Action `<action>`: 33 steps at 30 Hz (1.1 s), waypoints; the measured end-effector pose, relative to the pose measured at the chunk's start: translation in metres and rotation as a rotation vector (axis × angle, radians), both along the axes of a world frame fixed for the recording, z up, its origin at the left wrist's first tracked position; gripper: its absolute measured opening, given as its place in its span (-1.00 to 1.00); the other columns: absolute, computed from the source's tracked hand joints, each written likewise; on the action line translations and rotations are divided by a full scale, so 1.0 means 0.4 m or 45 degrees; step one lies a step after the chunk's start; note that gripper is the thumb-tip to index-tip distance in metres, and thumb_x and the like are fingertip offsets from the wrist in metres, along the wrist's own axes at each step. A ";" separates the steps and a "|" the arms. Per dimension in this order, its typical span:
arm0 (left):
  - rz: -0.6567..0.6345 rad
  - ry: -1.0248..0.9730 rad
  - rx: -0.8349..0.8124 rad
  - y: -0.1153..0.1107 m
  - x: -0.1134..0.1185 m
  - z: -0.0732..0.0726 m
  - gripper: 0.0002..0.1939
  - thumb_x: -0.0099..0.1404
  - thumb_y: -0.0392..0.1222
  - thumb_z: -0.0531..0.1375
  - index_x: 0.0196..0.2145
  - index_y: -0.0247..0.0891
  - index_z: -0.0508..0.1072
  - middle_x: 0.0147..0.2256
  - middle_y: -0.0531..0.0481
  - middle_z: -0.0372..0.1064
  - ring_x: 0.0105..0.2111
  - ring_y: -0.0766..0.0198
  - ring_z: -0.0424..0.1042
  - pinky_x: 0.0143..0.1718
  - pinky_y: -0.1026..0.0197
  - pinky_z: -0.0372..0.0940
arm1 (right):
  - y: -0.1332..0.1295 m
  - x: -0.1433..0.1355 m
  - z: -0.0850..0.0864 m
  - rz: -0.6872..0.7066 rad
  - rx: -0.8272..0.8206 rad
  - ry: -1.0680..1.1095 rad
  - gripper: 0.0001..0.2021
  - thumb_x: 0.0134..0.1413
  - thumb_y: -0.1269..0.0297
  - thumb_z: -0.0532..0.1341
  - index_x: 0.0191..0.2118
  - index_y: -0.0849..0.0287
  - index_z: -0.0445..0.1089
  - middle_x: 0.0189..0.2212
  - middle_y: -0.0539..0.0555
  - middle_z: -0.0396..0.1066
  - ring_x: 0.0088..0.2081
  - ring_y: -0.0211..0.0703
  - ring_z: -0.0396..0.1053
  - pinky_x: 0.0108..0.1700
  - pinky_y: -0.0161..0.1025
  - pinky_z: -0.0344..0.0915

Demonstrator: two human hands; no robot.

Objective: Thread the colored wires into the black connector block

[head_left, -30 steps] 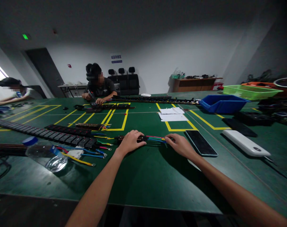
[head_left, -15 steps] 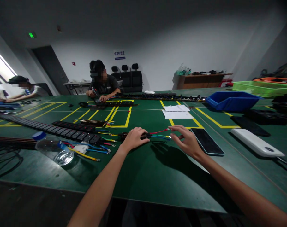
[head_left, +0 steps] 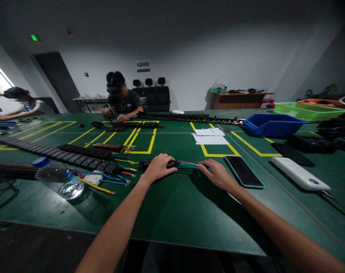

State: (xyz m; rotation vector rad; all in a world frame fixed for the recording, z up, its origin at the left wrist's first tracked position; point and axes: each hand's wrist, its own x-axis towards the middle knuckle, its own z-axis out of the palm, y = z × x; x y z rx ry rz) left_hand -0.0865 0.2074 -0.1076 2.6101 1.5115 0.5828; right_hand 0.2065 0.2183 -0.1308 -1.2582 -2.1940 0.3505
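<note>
My left hand [head_left: 160, 167] is closed over a short black strip [head_left: 146, 163] with copper-coloured rods, holding it down on the green table. Red, blue and green-yellow wires [head_left: 187, 164] run out of the strip's right end. At their far ends my right hand [head_left: 216, 173] has thumb and fingers pinched together on the wires; the tips are hidden by the fingers. Left of my left hand lie long black socket strips [head_left: 89, 163], with coloured wires and ring lugs at their ends. A yellow wire [head_left: 96, 186] sticks out toward the front.
A clear bottle with a blue cap [head_left: 60, 182] lies at the left. To the right are a phone [head_left: 244, 171], a white power bank [head_left: 299, 173], a blue bin [head_left: 274, 126] and a green basket [head_left: 310, 110]. White papers [head_left: 210, 136] lie ahead. A co-worker [head_left: 123, 98] works across the table.
My right hand has moved slightly left and closed on the wire ends. The red wire, spread apart before, is now drawn in beside the others. The left hand keeps its hold.
</note>
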 end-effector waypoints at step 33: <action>-0.019 -0.020 0.015 0.004 0.001 0.007 -0.61 0.34 0.10 0.27 -0.01 -0.19 0.51 -0.10 -0.10 0.47 -0.06 0.04 0.42 -0.01 0.01 0.33 | -0.013 -0.009 0.017 -0.075 0.045 -0.096 -0.60 0.41 0.03 0.02 -0.08 0.11 0.55 -0.19 0.16 0.57 -0.11 0.03 0.47 -0.05 -0.11 0.33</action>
